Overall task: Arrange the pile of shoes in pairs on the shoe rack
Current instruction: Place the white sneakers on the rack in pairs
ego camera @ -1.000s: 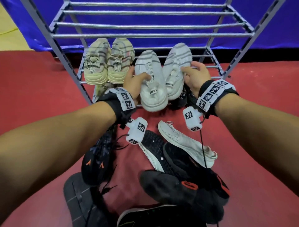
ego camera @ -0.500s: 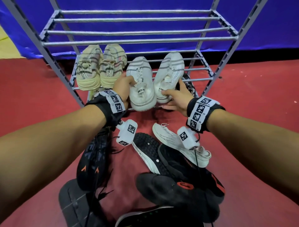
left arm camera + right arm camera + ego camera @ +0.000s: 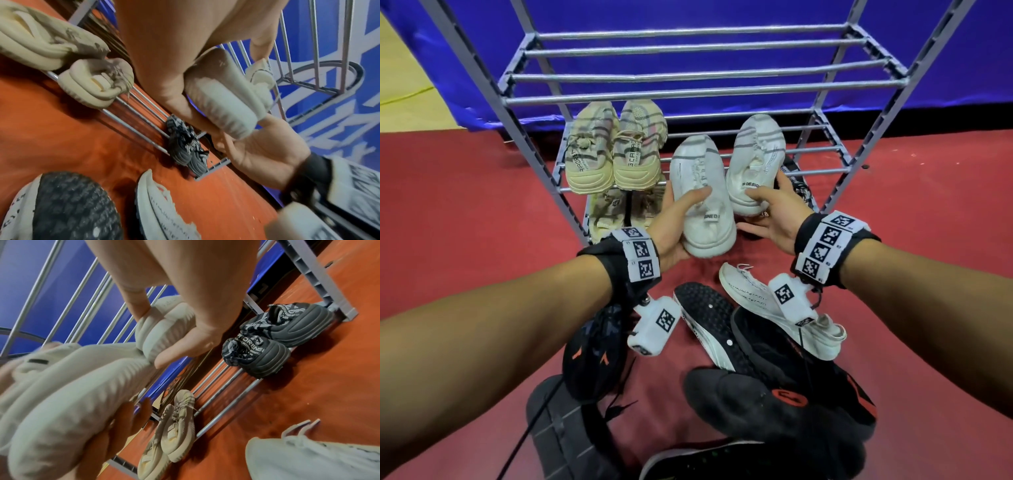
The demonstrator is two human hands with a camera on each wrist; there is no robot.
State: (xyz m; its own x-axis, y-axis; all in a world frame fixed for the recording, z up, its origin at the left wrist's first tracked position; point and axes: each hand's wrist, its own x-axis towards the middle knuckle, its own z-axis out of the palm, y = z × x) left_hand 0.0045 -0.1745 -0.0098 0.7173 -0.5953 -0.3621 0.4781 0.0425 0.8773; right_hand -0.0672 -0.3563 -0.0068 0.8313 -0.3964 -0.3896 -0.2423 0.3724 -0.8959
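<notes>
Two white knit shoes lie toes-in over the middle shelf of the grey metal shoe rack [image 3: 688, 90]. My left hand [image 3: 681, 219] grips the heel of the left white shoe [image 3: 700, 178], thumb on top, and that heel sticks out past the shelf's front bar. My right hand [image 3: 767, 209] grips the heel of the right white shoe [image 3: 755, 150]. The left wrist view shows the left hand [image 3: 185, 91] round the ribbed heel [image 3: 222, 100]. In the right wrist view, the right hand [image 3: 164, 331] pinches the other heel [image 3: 164, 324].
A beige pair [image 3: 616, 147] stands left of the white shoes on the same shelf. The bottom shelf holds another beige pair [image 3: 619, 209] and a dark patterned pair [image 3: 267, 344]. Several black shoes [image 3: 774, 404] and a white one [image 3: 746, 294] lie piled on the red floor.
My right hand slid from the top of the right white shoe down to its heel. My left hand kept its grip on the left shoe. The head view tilted.
</notes>
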